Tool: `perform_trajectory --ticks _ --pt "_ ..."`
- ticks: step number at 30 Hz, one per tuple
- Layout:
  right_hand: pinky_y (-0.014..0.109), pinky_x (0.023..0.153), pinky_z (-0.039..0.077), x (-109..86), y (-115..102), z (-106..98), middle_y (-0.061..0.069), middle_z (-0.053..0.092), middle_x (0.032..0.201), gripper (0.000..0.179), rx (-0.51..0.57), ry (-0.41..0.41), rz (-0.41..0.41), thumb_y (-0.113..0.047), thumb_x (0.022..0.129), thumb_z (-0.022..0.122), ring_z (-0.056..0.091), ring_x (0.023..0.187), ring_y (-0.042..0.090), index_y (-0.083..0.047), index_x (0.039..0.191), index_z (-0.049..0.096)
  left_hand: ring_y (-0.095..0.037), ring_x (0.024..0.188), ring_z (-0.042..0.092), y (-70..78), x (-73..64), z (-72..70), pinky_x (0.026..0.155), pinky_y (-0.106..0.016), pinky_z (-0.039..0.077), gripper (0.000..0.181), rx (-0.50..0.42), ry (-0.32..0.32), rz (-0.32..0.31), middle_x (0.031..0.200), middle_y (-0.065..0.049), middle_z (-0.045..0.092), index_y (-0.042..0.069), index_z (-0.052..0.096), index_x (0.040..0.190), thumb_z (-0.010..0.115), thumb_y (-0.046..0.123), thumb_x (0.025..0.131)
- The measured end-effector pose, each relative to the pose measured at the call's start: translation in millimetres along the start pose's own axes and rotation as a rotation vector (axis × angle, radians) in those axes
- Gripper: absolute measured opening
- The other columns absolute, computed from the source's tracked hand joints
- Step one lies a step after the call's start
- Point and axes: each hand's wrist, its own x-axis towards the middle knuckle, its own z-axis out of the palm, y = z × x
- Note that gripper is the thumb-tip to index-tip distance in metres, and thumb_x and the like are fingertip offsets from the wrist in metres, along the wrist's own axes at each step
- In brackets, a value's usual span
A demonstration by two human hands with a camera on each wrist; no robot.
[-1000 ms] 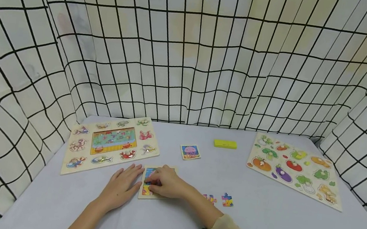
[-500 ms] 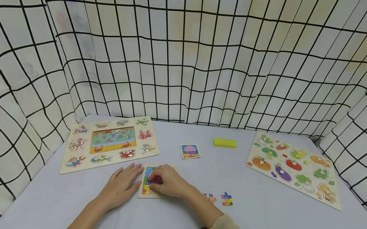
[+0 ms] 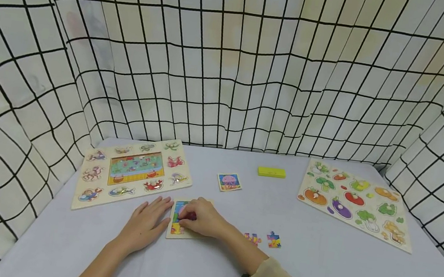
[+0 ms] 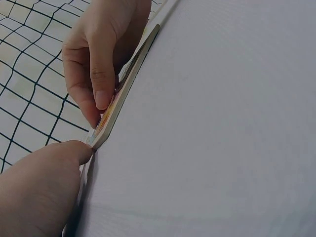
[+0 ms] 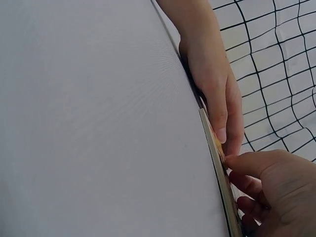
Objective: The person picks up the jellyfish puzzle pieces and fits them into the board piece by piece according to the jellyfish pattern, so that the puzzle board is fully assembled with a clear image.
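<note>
A small wooden jigsaw tray (image 3: 189, 237) with a blue and yellow picture lies at the front middle of the table. My right hand (image 3: 205, 218) is over it, thumb and fingers pinching a jigsaw piece low against the picture; the hand hides most of the piece and the tray's right part. Flat on the table, my left hand (image 3: 145, 225) has its fingers extended, and its thumb touches the tray's left edge. In the left wrist view the right hand (image 4: 101, 64) bends down at the tray (image 4: 121, 101). Loose jigsaw pieces (image 3: 274, 240) lie right of the tray.
A sea-animal board (image 3: 99, 192) lies at the left, a vegetable board (image 3: 356, 212) at the right. Between them are a small jellyfish picture tile (image 3: 229, 182) and a yellow block (image 3: 271, 172). Black netting (image 3: 234, 70) over white cloth encloses the table's back and sides.
My right fingertips have shifted slightly rightward over the tray, showing more of its blue left part. The left hand stays in place beside the tray.
</note>
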Motion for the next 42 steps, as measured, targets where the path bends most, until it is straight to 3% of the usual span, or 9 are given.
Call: perform_trajectory --ticks 17,24,31,42 --pt "0.017 0.08 0.039 -2.2 8 -12 -0.01 0.06 0.101 0.024 0.06 -0.171 -0.05 -0.013 0.08 0.067 0.046 0.092 0.003 -0.014 0.104 0.067 -0.03 0.133 0.028 -0.3 1.0 0.2 0.107 -0.053 0.011 0.048 0.003 -0.005 -0.004 0.14 -0.011 0.041 0.008 0.046 0.134 0.055 0.028 0.091" --pt "0.015 0.074 0.038 0.1 13 -8 -0.014 0.058 0.089 0.018 0.032 -0.132 -0.086 -0.013 0.081 0.066 0.046 0.084 0.002 -0.016 0.098 0.069 -0.031 0.132 0.029 -1.9 -0.3 1.7 0.106 -0.053 0.012 0.052 -0.007 0.016 0.024 0.141 -0.011 0.04 0.006 0.046 0.134 0.054 0.035 0.091" --pt "0.015 0.064 0.033 2.7 15 -7 -0.015 0.053 0.077 0.012 -0.009 -0.079 -0.138 -0.014 0.083 0.066 0.043 0.072 0.002 -0.017 0.094 0.07 -0.029 0.133 0.028 -1.0 0.3 0.3 0.107 -0.052 0.011 0.049 0.008 0.003 0.008 0.141 -0.01 0.04 0.008 0.045 0.135 0.054 0.03 0.092" --pt "0.014 0.059 0.031 1.6 12 -6 -0.014 0.048 0.075 0.011 -0.076 -0.073 -0.103 -0.018 0.084 0.065 0.04 0.07 0.003 -0.02 0.093 0.071 -0.029 0.134 0.027 -0.2 0.4 -0.2 0.107 -0.052 0.01 0.047 -0.003 -0.01 -0.008 0.141 -0.01 0.04 0.008 0.045 0.134 0.053 0.027 0.092"
